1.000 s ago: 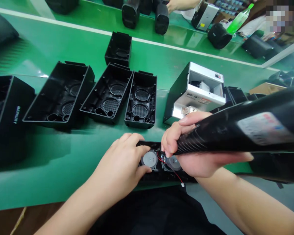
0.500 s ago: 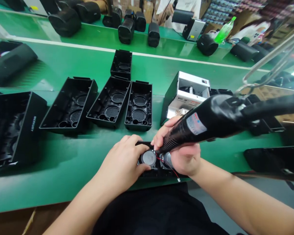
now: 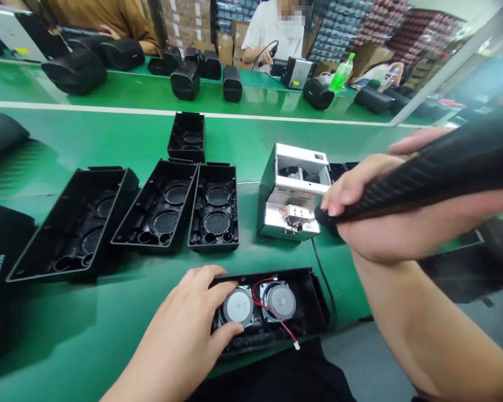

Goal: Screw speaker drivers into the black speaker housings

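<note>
My left hand curves thumb and fingers around the left speaker driver, which sits inside a black speaker housing at the table's near edge. A second speaker driver lies beside it in the same housing. A red wire with a white plug runs across the two and hangs over the near rim. My right hand is wrapped around a black electric screwdriver. Its tip points left at the front of a white and grey screw feeder; whether they touch I cannot tell.
Several open black housings with round grilles stand behind my left hand. A larger housing is at the left edge. Across the green table are finished-looking black speakers, a green bottle and two people.
My right hand has lifted the electric screwdriver off the drivers and moved it up and right to the screw feeder. My left hand stays on the left driver. The view has shifted.
</note>
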A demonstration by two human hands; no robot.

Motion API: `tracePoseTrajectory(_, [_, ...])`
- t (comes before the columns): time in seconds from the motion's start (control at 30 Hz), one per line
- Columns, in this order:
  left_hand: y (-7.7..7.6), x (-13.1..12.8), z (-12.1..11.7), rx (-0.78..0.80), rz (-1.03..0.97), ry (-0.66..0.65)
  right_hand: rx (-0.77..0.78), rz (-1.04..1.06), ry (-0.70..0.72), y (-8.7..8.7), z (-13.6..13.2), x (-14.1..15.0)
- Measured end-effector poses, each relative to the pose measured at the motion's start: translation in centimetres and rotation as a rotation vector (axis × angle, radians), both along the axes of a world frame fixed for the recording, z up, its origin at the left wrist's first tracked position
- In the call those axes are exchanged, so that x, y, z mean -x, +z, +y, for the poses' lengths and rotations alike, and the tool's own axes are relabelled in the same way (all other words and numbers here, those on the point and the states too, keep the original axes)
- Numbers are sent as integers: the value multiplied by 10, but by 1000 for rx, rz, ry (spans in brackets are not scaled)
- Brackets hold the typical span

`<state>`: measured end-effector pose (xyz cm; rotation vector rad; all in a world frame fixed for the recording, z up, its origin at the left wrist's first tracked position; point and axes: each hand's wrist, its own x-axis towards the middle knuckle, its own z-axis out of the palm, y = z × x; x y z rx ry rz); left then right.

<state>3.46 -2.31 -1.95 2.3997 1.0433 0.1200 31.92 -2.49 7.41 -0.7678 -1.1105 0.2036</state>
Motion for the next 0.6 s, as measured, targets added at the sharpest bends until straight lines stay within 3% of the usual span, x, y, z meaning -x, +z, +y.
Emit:
tracePoseTrajectory(0.13, [-2, 0, 2, -11, -23, -12, 37, -64, 86, -18, 15, -6])
tracePoseTrajectory(0.33, [-2, 0, 2, 12, -15, -15, 102, -27, 188, -31, 14, -10])
tracePoseTrajectory(0.5, [3, 0, 1, 31, 8, -20, 228, 65, 195, -27, 7, 1])
tracePoseTrajectory(0.6, [9, -2, 1, 38, 16, -41, 296, 119, 166, -18, -20, 8])
